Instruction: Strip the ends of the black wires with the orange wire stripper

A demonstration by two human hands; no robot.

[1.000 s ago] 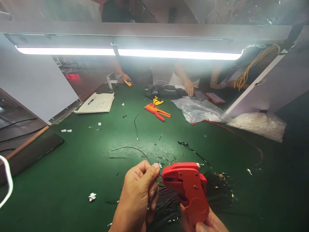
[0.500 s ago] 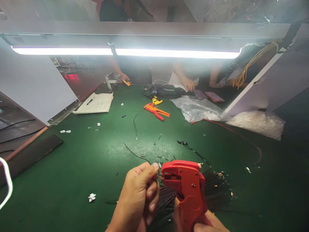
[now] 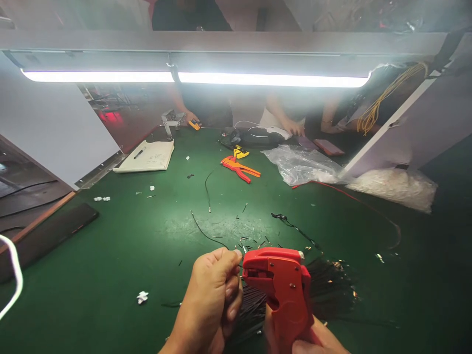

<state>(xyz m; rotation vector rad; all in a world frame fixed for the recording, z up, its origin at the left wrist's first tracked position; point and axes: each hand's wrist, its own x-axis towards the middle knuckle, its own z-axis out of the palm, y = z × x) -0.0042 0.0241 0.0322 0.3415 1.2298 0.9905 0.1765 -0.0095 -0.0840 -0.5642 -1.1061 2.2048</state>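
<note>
Between the thumb and fingers of my left hand (image 3: 217, 290) is a thin black wire (image 3: 206, 236), whose far end points up and left over the table. My right hand (image 3: 313, 339) is wrapped round the handle of a red wire stripper (image 3: 285, 285). The stripper's jaws face left, close beside my left fingertips. Whether the wire sits inside the jaws is hard to make out. Under and behind the tool lies a bundle of black wires (image 3: 254, 305). Short black offcuts are scattered just beyond my hands.
An orange and red stripper (image 3: 240, 169), yellow pliers (image 3: 240, 152), a plastic bag (image 3: 298, 164) and a notebook (image 3: 147, 157) lie on the green table (image 3: 110, 260). Across it are other people's hands (image 3: 293, 127). A lamp (image 3: 265, 79) hangs above; a panel (image 3: 409, 118) stands at right.
The red stripper has shifted slightly left and down, and its jaw area looks different. My left hand stays nearly still with the wire. A hand across the table has moved slightly right.
</note>
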